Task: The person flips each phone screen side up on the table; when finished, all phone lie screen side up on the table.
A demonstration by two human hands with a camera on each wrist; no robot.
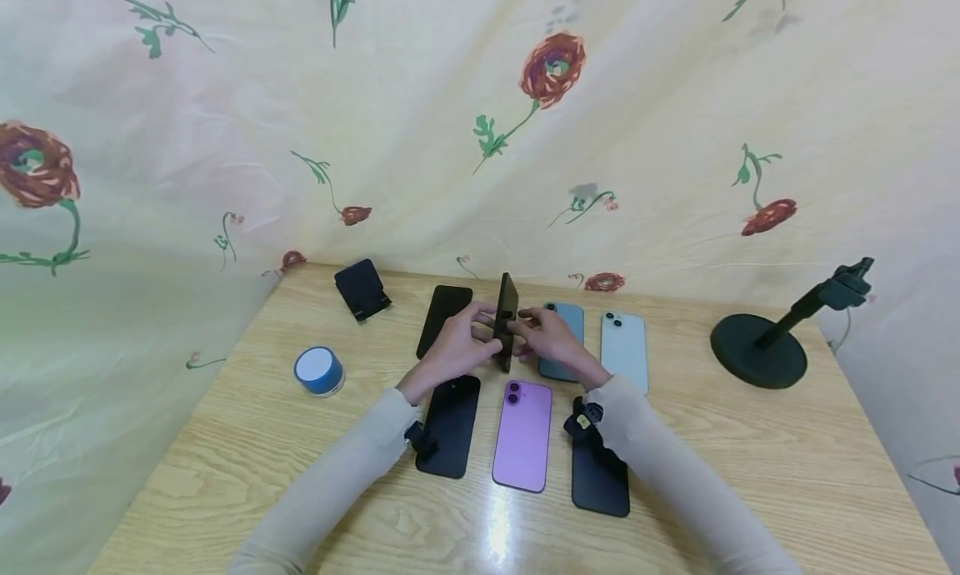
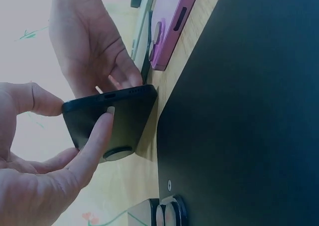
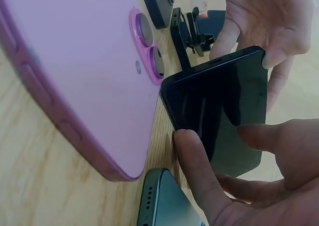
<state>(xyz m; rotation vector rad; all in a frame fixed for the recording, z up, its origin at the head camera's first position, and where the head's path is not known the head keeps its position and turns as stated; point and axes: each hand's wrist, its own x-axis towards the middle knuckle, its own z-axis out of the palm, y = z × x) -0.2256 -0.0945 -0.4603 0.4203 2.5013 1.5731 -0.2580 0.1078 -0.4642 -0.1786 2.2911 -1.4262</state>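
A black phone [image 1: 508, 296] stands on edge between my two hands above the back of the wooden table. My left hand [image 1: 457, 342] grips it from the camera side; in the left wrist view its thumb lies on the back of the phone [image 2: 92, 121] and another finger meets a corner. On the glossy screen side, my right hand [image 1: 551, 333] holds the phone [image 3: 214, 106], with one digit against the screen and another at the lower edge. Close by lie a black phone [image 1: 444, 312] on the left and a blue phone [image 1: 573, 317] on the right.
Nearer me lie a dark phone [image 1: 453, 433], a purple phone [image 1: 522, 442] and another dark phone [image 1: 603, 487]. A pale blue phone [image 1: 624, 350] is right of the hands. A black folding stand [image 1: 362, 287], blue-lidded jar [image 1: 318, 371] and round-based stand [image 1: 757, 354] flank them.
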